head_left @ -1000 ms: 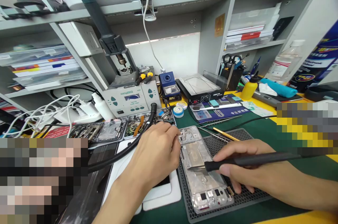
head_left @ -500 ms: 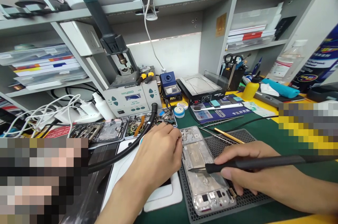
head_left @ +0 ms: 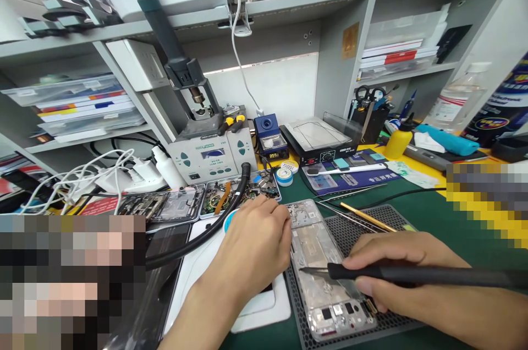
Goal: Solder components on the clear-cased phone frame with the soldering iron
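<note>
Dark pen-like tool (head_left: 416, 275) poised over an opened phone frame (head_left: 313, 242).
The right grip (head_left: 398, 253) is closed around the tool, whose back end is cut off at the picture's edge; whether its metal tip touches the frame is hard to tell. The frame lies on a black mat (head_left: 350, 237) between the grips, just beside the left grip (head_left: 262, 240), whose fingertips are hidden, so whether it pinches anything cannot be told.

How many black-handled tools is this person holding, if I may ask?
1: the black-handled tool in the right hand, its tip over or on the phone frame. The left hand's fingertips are hidden, so it may hold something unseen.
</note>
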{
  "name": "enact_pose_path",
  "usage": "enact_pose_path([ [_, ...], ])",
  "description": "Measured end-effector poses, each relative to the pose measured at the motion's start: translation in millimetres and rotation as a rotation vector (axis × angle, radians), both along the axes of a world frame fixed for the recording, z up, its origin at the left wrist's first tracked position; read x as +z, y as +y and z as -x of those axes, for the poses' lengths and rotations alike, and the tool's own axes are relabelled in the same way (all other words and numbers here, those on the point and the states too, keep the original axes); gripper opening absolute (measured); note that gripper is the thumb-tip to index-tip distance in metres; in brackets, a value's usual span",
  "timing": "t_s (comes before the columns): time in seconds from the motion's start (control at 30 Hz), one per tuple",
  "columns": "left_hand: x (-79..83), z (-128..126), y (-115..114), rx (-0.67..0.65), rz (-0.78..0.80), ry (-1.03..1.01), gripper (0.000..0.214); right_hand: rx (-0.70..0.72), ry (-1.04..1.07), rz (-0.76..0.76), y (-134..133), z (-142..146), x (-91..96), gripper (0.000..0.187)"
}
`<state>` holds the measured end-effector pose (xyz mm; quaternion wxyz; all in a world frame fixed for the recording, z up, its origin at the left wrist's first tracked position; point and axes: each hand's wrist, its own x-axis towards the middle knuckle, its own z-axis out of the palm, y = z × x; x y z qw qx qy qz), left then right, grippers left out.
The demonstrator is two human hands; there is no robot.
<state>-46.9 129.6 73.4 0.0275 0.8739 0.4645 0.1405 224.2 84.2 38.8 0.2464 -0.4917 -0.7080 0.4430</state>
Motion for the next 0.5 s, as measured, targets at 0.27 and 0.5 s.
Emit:
enact_pose_path([
  [0.27,0.5,-0.7,0.2,-0.003,0.007,0.014,0.029,0.023,-0.019,-0.12,0.2,2.2,-1.4,0.02],
  [0.5,1.3,0.2,-0.1,-0.005,0.016,0.024,0.029,0.011,0.125,-0.049,-1.3,-6.7,-6.6,0.016],
])
